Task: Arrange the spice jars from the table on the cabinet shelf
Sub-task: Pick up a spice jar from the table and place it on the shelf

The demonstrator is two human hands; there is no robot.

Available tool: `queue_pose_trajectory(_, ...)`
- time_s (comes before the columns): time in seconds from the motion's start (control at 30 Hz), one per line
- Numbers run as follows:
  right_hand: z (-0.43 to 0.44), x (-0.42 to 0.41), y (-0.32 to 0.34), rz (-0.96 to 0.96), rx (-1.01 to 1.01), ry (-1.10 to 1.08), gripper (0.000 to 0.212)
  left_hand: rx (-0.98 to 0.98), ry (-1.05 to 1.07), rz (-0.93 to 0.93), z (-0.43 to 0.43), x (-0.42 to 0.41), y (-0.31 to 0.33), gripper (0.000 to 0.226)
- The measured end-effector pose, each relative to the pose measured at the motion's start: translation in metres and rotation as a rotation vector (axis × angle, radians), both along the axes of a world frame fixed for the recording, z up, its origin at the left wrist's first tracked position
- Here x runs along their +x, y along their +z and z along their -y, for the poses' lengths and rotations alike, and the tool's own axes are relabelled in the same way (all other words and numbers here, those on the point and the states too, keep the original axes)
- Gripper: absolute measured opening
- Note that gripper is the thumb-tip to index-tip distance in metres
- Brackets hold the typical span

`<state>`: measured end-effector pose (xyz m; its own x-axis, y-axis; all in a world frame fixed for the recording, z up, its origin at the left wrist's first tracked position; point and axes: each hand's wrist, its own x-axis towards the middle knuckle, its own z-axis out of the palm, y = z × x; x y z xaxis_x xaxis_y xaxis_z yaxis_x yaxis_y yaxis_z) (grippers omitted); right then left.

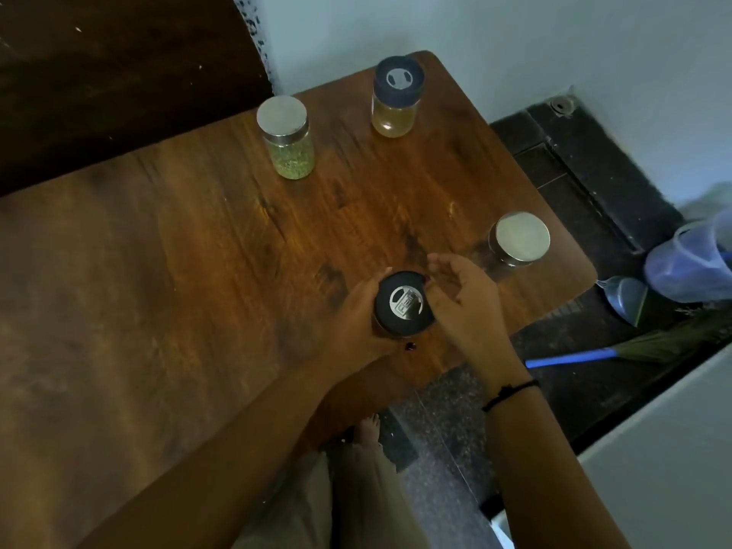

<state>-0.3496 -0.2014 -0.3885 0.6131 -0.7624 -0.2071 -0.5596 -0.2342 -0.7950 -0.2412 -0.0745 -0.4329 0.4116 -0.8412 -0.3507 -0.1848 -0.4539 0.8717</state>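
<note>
Fingers (366, 291) of the left hand (352, 315) are curled round a black-lidded jar (404, 305), over the wooden desk (158, 251). The right hand (463, 295), just right of that jar, is loosely curved and holds nothing; contact with the lid cannot be confirmed. Beyond the jar stand a herb jar (289, 140) and an amber jar (396, 99). To its right is a steel-lidded jar (517, 239), contents indistinct. Farther right, a broom (570, 356) lies on dark floor. The held jar's body is hidden.
</note>
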Motion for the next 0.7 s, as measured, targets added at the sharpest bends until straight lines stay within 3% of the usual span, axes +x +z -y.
queue_pose_trajectory(0.2,0.000,-0.006,0.002,-0.014,0.048,0.009,0.030,-0.103,0.056,-0.069,0.001,-0.002,-0.007,0.088)
queue_pose_trajectory(0.37,-0.004,-0.005,0.027,0.188,0.098,-0.029,0.024,-0.224,0.156,-0.089,-0.009,0.005,0.016,0.087)
queue_pose_trajectory(0.7,-0.028,0.042,0.105,0.563,0.093,0.117,0.026,-0.383,0.321,0.033,-0.037,0.052,0.117,0.086)
